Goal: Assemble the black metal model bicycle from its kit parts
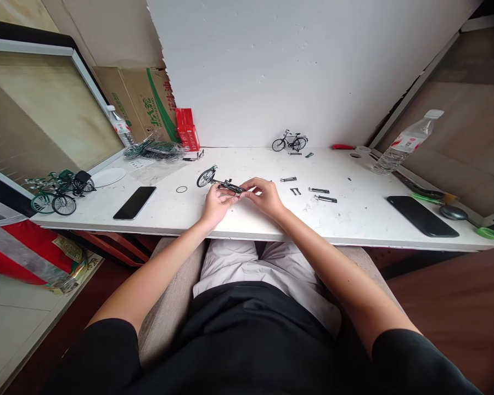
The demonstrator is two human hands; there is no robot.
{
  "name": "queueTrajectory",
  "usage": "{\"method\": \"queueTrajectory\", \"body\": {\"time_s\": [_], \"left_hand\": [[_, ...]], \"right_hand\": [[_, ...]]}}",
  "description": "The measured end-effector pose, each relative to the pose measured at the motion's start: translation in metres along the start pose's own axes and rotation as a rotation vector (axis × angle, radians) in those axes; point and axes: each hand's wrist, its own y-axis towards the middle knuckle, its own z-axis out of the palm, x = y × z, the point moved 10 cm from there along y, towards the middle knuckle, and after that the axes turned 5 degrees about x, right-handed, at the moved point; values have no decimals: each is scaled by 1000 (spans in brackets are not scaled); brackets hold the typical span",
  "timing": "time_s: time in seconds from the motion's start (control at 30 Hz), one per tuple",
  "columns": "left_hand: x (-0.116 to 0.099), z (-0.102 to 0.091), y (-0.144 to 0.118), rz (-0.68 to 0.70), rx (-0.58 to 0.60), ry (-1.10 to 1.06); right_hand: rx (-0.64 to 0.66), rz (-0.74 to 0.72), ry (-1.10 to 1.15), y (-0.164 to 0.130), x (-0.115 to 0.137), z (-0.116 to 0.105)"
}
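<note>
A partly built black model bicycle (227,185) is held just above the white table, its one visible wheel (206,176) pointing away to the left. My left hand (218,207) is closed around the frame from below. The fingers of my right hand (264,196) pinch the frame's right end; whether a small part is between them is too fine to see. A thin black ring (181,189) lies left of my hands. To the right are several small black parts, among them a bracket (295,191) and a narrow strip-like piece (325,198).
A finished model bicycle (289,141) stands at the back; green ones (53,192) stand far left. Phones lie at left (134,202) and right (422,216). Bagged parts (156,148), a red box (187,130) and a water bottle (407,141) line the edges of the table (247,222).
</note>
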Motion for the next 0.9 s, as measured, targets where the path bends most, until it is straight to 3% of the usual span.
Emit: {"method": "queueTrajectory", "body": {"time_s": [0.47,0.9], "left_hand": [[-1,-3,1,-10,-3,7],[-2,-3,-1,-11,-18,-17]], "right_hand": [[8,-18,37,-1,-1,3],[3,91,119,0,-8,2]]}}
